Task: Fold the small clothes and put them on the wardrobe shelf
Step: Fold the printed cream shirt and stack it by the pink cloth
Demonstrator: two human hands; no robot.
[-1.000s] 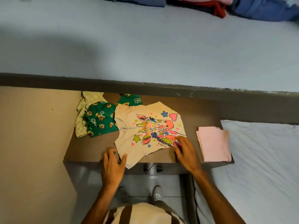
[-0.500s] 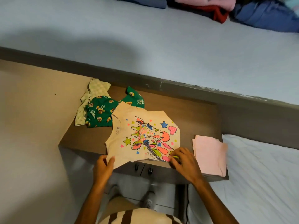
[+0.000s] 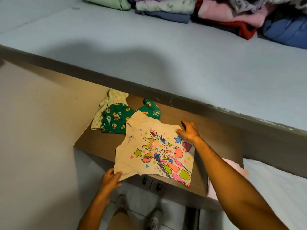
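Observation:
A cream T-shirt with a bright giraffe print (image 3: 154, 151) lies spread on the brown cabinet top (image 3: 214, 138), its lower edge hanging over the front. My left hand (image 3: 110, 179) pinches the shirt's near left corner. My right hand (image 3: 188, 132) lies flat on the shirt's far right corner, fingers spread. A green patterned garment (image 3: 116, 118) and a pale checked one (image 3: 109, 105) sit crumpled behind the shirt. A folded pink cloth (image 3: 232, 165) lies at the right, mostly hidden by my right forearm.
A grey-blue wardrobe shelf (image 3: 149, 52) runs above the cabinet, with stacks of folded clothes (image 3: 216, 12) along its back. A white mattress (image 3: 274, 188) lies to the right. A beige wall panel (image 3: 38, 130) stands at the left. My feet are on the floor below.
My right hand moved from the shirt's near right edge to its far right corner. My left hand kept its hold on the near left corner. The camera tilted, showing more shelf.

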